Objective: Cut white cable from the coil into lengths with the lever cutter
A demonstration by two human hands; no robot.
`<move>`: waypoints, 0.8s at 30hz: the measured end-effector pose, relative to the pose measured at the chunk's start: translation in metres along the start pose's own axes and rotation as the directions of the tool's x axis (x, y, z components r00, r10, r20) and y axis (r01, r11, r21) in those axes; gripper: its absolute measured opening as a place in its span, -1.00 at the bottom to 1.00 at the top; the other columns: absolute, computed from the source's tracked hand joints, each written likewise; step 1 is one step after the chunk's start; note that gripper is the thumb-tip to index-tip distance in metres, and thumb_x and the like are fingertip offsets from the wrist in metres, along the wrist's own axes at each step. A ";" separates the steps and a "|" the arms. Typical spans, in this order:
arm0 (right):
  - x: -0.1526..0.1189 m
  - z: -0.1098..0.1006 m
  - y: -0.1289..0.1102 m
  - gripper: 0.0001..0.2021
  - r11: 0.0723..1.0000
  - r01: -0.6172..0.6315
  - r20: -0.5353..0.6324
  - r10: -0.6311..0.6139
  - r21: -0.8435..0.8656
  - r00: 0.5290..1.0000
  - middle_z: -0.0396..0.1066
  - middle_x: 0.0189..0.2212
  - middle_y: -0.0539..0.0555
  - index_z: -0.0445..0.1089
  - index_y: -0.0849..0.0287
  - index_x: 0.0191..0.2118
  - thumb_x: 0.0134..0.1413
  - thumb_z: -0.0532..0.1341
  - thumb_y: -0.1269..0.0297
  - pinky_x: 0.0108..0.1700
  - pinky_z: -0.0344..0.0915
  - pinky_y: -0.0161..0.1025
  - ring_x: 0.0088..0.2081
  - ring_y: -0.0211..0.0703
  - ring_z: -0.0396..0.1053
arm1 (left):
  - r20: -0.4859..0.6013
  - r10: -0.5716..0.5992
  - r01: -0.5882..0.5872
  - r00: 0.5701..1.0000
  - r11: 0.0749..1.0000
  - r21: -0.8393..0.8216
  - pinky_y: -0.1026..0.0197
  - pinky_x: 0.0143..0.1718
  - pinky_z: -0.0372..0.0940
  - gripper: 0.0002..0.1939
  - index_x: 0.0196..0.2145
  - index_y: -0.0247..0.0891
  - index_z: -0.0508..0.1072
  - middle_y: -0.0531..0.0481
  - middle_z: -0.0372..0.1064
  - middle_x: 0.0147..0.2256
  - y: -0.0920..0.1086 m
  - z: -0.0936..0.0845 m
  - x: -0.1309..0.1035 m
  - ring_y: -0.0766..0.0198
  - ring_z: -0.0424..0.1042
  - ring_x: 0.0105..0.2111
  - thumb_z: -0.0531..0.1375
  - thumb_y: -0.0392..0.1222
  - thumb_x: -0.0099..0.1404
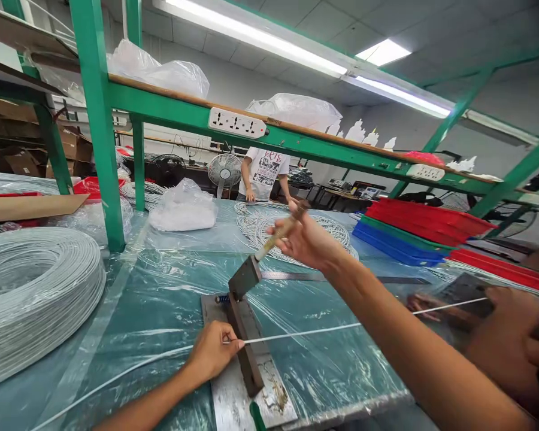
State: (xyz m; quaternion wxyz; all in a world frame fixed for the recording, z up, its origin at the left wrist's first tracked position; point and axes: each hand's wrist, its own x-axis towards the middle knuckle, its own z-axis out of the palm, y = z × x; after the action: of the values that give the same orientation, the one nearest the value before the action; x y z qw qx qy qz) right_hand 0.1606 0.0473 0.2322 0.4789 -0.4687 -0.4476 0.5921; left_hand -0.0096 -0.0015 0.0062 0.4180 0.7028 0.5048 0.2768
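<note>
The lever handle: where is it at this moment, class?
In the head view, the lever handle is near the centre, slanting up from the dark metal block to the right hand.

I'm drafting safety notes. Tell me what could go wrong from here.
1. The left hand pinches the cable right by the bar; its fingers might get nipped if the right hand swings the raised handle down.
2. The cable seems to run on to a co-worker's hand, so a tug there could shift it.
</note>
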 end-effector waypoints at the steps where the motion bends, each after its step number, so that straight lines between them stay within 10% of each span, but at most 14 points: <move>1: -0.022 -0.003 0.006 -0.61 1.000 -0.022 0.011 0.022 -0.012 1.000 0.41 -0.45 0.07 0.25 0.22 -0.54 0.16 0.02 0.04 -0.64 0.26 -0.44 -0.63 -0.37 0.28 | 0.003 -0.008 0.008 1.000 1.000 0.007 0.30 -0.50 -0.06 -0.76 -0.55 -0.31 0.43 0.09 0.18 -0.59 -0.001 0.000 0.000 0.33 0.17 -0.52 0.15 -0.07 0.10; 4: -0.081 -0.012 0.034 -0.81 0.995 -0.076 0.020 0.078 -0.064 0.997 0.43 -0.22 0.12 0.41 0.23 -0.39 -0.10 0.29 0.20 -0.55 0.33 -0.44 -0.55 -0.36 0.36 | -0.008 -0.028 0.029 1.000 0.999 0.037 0.30 -0.49 -0.04 -0.78 -0.56 -0.31 0.43 0.07 0.22 -0.58 0.000 0.001 0.000 0.31 0.21 -0.50 0.16 -0.10 0.09; 10: -0.147 -0.012 0.085 -0.30 0.964 -0.262 -0.165 0.250 -0.054 0.954 0.12 0.16 0.12 0.20 0.06 0.11 -0.26 0.36 0.24 -0.44 0.41 -0.38 -0.37 -0.25 0.43 | -0.065 -0.057 0.064 0.996 0.992 0.110 0.28 -0.51 -0.10 -0.83 -0.59 -0.28 0.41 0.08 0.22 -0.60 0.011 -0.002 -0.001 0.31 0.18 -0.53 0.17 -0.14 0.05; 14: -0.161 -0.006 0.102 -0.31 0.924 -0.382 -0.196 0.373 -0.006 0.907 0.43 -0.38 0.05 0.06 0.14 0.16 -0.17 0.23 0.26 -0.69 0.24 -0.44 -0.60 -0.31 0.34 | -0.080 -0.049 0.060 0.996 0.987 0.146 0.29 -0.52 -0.12 -0.82 -0.60 -0.27 0.41 0.10 0.19 -0.62 0.013 -0.003 -0.001 0.33 0.14 -0.56 0.16 -0.14 0.06; 16: -0.162 -0.006 0.112 -0.52 0.873 -0.487 -0.106 0.485 0.008 0.868 0.25 -0.68 -0.10 0.18 0.17 0.02 -0.12 0.15 0.29 -0.78 0.03 -0.51 -0.77 -0.41 0.12 | -0.082 -0.043 0.055 0.996 0.986 0.157 0.29 -0.52 -0.13 -0.82 -0.59 -0.27 0.41 0.10 0.18 -0.63 0.013 -0.003 -0.002 0.34 0.12 -0.57 0.16 -0.14 0.07; 19: -0.160 -0.008 0.135 -0.81 0.821 -0.570 -0.033 0.571 0.035 0.820 0.10 -0.75 -0.18 0.18 0.16 -0.28 -0.09 0.15 0.28 -0.75 -0.19 -0.60 -0.82 -0.56 -0.10 | -0.085 -0.035 0.049 0.996 0.984 0.171 0.30 -0.52 -0.14 -0.83 -0.58 -0.27 0.40 0.10 0.16 -0.64 0.012 -0.002 -0.002 0.35 0.11 -0.58 0.15 -0.15 0.08; 24: -0.160 -0.008 0.165 -0.65 0.828 -0.561 -0.090 0.559 -0.002 0.824 0.01 -0.79 -0.22 -0.01 0.14 -0.41 -0.03 0.19 0.05 -0.67 -0.23 -0.64 -0.79 -0.59 -0.14 | -0.069 -0.026 0.038 0.997 0.983 0.177 0.30 -0.53 -0.13 -0.82 -0.58 -0.26 0.39 0.10 0.18 -0.63 0.014 -0.003 -0.002 0.34 0.14 -0.57 0.16 -0.13 0.09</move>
State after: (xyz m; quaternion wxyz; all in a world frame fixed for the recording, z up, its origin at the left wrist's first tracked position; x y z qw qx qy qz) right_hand 0.1607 -0.1335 0.0895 0.2964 -0.6109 -0.2779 0.6796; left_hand -0.0065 -0.0046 0.0197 0.3406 0.7195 0.5526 0.2469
